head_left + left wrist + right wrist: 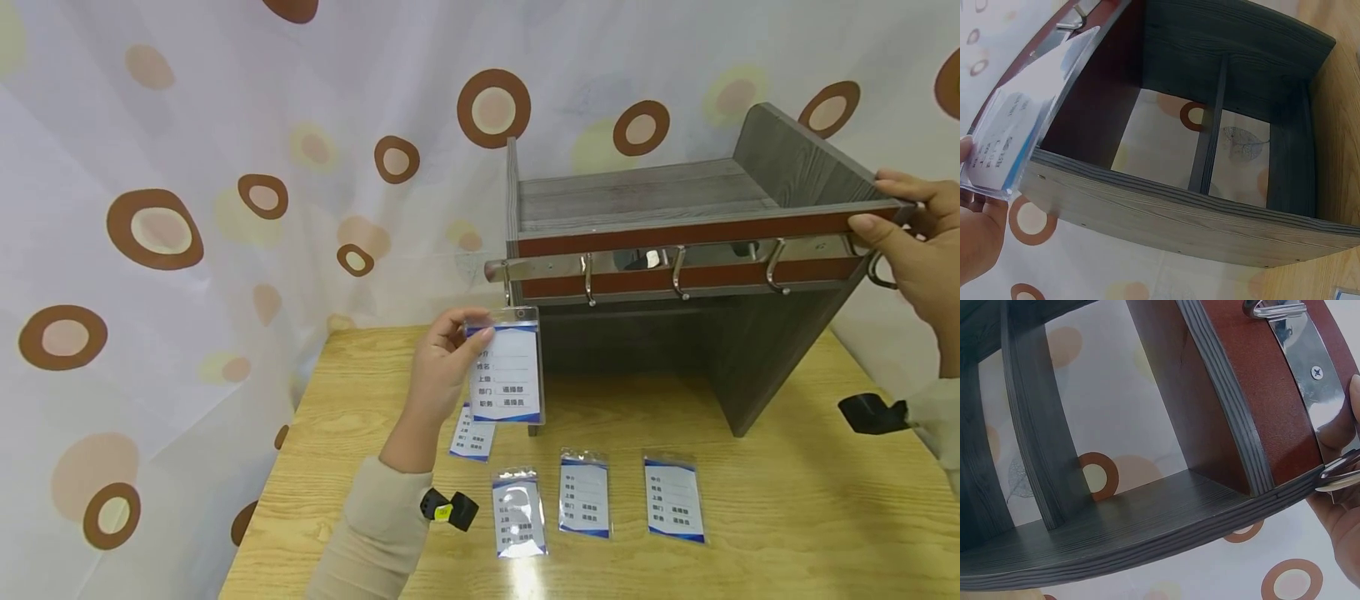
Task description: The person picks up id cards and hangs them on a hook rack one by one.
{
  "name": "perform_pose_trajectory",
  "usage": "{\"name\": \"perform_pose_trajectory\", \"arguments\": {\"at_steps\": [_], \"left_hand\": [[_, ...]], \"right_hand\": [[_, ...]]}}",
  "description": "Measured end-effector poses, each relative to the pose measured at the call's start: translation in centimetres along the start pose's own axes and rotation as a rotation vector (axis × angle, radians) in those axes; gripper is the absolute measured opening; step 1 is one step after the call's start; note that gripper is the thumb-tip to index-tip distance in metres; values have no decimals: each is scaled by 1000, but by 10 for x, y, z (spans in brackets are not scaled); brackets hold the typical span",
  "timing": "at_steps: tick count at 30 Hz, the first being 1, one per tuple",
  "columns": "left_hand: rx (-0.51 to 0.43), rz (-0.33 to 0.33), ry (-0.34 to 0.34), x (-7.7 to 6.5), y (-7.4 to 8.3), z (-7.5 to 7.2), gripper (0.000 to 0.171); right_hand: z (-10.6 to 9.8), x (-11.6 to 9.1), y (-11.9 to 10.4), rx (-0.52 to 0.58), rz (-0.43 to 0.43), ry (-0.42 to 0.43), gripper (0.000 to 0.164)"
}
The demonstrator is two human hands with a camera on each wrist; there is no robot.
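My left hand (442, 358) pinches a clear badge holder (508, 375) between thumb and fingers, its white card edged in blue. The badge is upright in front of the left end of a grey wooden shelf (645, 187), just below the leftmost hook (507, 283). Whether its top touches that hook I cannot tell. At the other end, my right hand (926, 242) grips the shelf's front corner, thumb in front, beside the rightmost hook (876, 271). The left wrist view shows the held badge holder (1013, 125) tilted beside the shelf's side panel (1166, 206).
Several more badges lie on the wooden table (360, 392): one partly behind the held badge (472, 437), others further right, including a badge (673, 500) on the far side. A metal hook rail (712, 257) runs along the shelf's front. A patterned curtain (420, 75) hangs behind.
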State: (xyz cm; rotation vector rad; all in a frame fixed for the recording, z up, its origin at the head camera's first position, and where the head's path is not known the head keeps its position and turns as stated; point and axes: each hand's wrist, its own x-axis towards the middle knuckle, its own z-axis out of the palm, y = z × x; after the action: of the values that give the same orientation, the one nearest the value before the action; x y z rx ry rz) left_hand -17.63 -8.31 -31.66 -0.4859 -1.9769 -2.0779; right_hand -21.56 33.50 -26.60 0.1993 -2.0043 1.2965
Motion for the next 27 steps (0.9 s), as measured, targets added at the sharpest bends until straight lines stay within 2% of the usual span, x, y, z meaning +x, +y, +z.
{"name": "perform_pose_trajectory", "arguments": {"at_steps": [8, 17, 21, 27], "left_hand": [[3, 15, 6, 6, 1, 5, 22], [30, 40, 5, 6, 4, 9, 21], [47, 37, 44, 7, 4, 12, 20], [74, -6, 113, 8, 6, 17, 19]], "right_hand": [[0, 0, 1, 48, 9, 2, 35], [1, -1, 0, 34, 0, -6, 36], [0, 0, 0, 26, -2, -6, 35], [1, 0, 0, 6, 5, 2, 35]]}}
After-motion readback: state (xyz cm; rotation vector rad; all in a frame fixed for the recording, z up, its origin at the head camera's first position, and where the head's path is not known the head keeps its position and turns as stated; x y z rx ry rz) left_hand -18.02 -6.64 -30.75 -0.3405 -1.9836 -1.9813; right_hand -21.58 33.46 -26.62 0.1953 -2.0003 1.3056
